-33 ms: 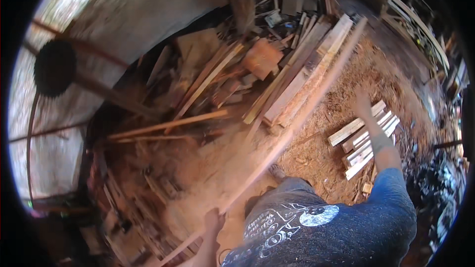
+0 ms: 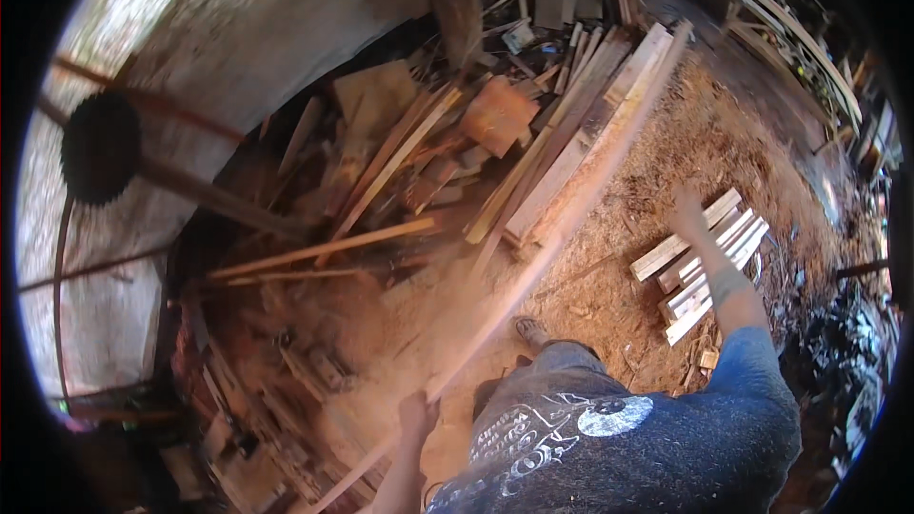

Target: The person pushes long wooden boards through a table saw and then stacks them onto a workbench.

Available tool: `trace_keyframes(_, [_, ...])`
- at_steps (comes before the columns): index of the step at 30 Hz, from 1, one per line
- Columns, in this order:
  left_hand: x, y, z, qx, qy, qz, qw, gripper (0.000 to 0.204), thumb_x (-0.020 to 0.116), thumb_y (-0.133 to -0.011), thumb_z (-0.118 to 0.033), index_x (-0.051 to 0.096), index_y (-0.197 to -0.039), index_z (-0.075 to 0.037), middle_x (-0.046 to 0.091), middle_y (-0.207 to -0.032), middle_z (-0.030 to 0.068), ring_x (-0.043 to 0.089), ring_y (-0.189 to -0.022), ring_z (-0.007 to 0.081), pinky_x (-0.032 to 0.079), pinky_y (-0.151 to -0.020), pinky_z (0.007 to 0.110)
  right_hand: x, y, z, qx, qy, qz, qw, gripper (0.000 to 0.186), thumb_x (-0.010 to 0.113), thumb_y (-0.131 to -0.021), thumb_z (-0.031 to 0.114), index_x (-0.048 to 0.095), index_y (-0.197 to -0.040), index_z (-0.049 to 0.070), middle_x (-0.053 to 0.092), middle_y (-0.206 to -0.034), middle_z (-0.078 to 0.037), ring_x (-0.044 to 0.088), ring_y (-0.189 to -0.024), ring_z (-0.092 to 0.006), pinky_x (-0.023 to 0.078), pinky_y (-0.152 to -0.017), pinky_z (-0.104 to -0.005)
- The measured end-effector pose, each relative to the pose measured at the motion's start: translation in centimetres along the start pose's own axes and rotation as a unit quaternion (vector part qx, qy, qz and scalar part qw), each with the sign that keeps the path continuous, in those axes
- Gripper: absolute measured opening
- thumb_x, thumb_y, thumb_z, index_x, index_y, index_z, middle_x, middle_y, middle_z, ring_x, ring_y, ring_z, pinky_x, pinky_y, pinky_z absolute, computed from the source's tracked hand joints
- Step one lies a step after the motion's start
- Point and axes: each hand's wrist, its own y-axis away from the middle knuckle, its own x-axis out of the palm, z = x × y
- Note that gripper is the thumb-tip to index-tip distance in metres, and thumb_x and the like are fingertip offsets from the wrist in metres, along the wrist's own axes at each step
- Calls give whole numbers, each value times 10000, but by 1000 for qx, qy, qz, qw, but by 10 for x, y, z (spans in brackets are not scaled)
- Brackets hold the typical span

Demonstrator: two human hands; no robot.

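A long, thin wooden plank (image 2: 529, 278) runs diagonally from the lower left to the upper right, its outline smeared by motion. My left hand (image 2: 416, 415) is closed around it towards its near end. To the right, my right arm stretches forward, and my right hand (image 2: 689, 213) hangs above the sawdust beside a small stack of pale, short-cut boards (image 2: 700, 249). The fingers of that hand are blurred, and nothing can be made out in them. At its far stretch the plank lies alongside thick reddish timbers (image 2: 555, 192).
Scrap wood, including a square orange-brown board (image 2: 499, 116), is heaped at the back. A toothed dark disc (image 2: 101, 148) with rusty bars stands at the left. Sawdust (image 2: 657, 157) covers the ground. Dark, shiny rubbish (image 2: 847, 362) lies at the far right, below curved pale strips (image 2: 795, 33).
The plank's far end has shifted slightly left and closer to the thick timbers. My right hand has moved slightly nearer and left. My left hand keeps its hold, a little higher.
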Motion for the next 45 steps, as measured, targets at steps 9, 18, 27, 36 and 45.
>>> trace_keyframes(9, [-224,-180,-346,328,75,-259,905,551,728,-836,-235,523,-1340,-151,502,-1263,177,467,-1201,369,356,-986,542,58,165,-63,83,-130,306,939,606,643,-828,482,648,-1244,41,660,-1218,-232,617,-1157,-386,476,-1014,-439])
trace_keyframes(18, [-55,-136,-299,337,-1,-110,935,78,598,-832,-113,656,-864,-71,624,-913,177,608,-961,362,436,-942,519,202,264,-42,-332,33,392,857,300,620,-803,251,741,-991,50,724,-950,-176,693,-902,-390,561,-768,-481])
trace_keyframes(27, [76,302,142,-473,250,22,845,343,625,-922,-328,718,-1067,-31,722,-1035,212,673,-1046,348,503,-943,457,230,166,111,-436,78,466,766,403,566,-878,416,740,-977,66,716,-1013,-195,678,-947,-416,549,-791,-457])
trace_keyframes(36, [94,507,101,-545,380,-166,729,393,589,-963,-312,669,-1164,17,705,-1058,138,658,-967,244,510,-872,380,212,208,500,-543,-21,300,784,230,480,-920,137,682,-902,27,682,-896,-206,665,-928,-376,523,-811,-513])
trace_keyframes(45, [190,667,62,-492,246,-67,833,317,557,-967,-294,702,-1104,-48,698,-1085,160,642,-1053,343,493,-940,431,100,727,786,-711,-128,415,552,545,671,-892,394,600,-1307,48,671,-1205,-216,655,-1094,-382,524,-923,-440])
